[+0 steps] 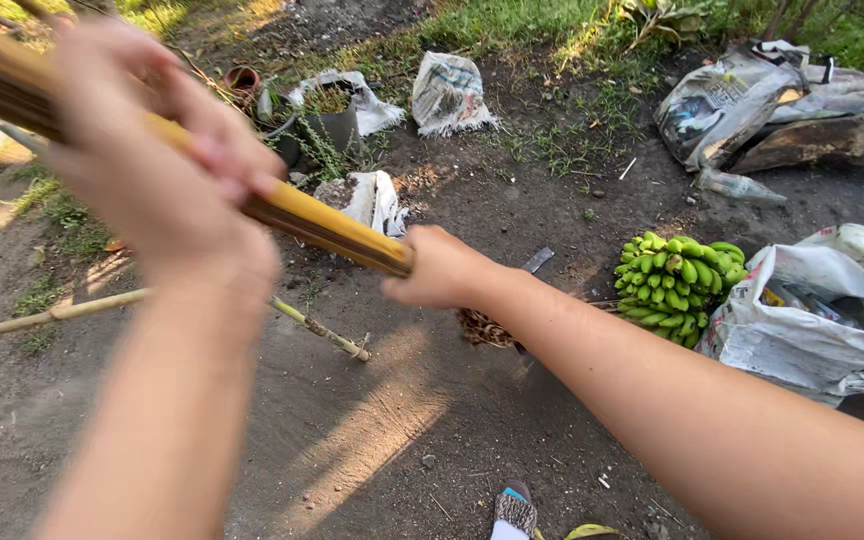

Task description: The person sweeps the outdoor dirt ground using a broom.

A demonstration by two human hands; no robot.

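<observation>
Bamboo pole (322, 222) held slanted above the dirt ground (372, 430). Left hand (147, 165) wrapped around it high up, right hand (442, 268) fisted on its lower end. Green bananas (677, 275) beside a white sack (812, 320).

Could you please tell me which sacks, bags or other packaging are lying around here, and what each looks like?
Woven sack: top centre, upright, white-grey, printed.
Crumpled sack: below it, white.
Sack wrapping dark pot: top left-centre.
Large sacks: top right, grey-white.
Open sack: right, beside green bananas.
Clear plastic bottle: lying, right.
</observation>
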